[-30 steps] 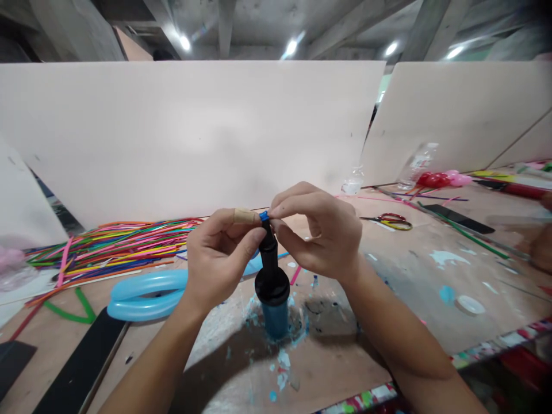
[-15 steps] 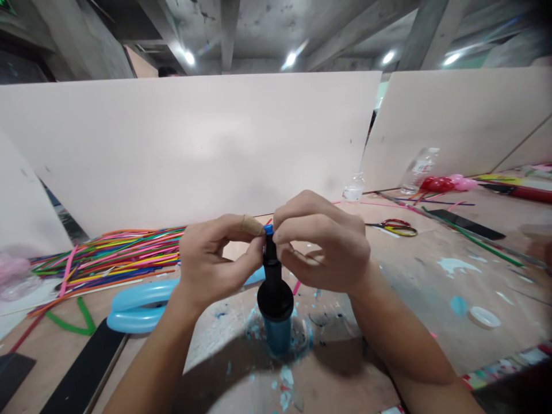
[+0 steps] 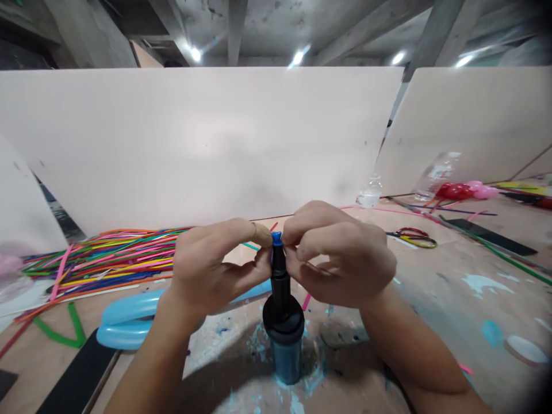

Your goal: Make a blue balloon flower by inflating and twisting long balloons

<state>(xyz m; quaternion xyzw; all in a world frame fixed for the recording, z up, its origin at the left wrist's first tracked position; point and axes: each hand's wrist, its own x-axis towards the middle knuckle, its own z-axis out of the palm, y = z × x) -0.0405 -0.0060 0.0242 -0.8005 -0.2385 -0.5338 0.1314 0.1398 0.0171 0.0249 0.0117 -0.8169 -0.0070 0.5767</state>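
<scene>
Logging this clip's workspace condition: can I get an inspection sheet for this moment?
Surface: wooden table, paint-flecked.
Job's things: black-and-blue pump upright; blue balloon neck on its tip.
Clutter: loose balloon strips, light-blue balloon, scissors, clear bottle.
Grippers: left hand and right hand, fingers pinching the neck.
Cables: nothing seen.
Surroundings: white partition boards.

A blue balloon pump (image 3: 283, 322) with a black nozzle stood upright on the counter (image 3: 431, 299), a blue balloon neck (image 3: 276, 238) stretched over its tip.
</scene>
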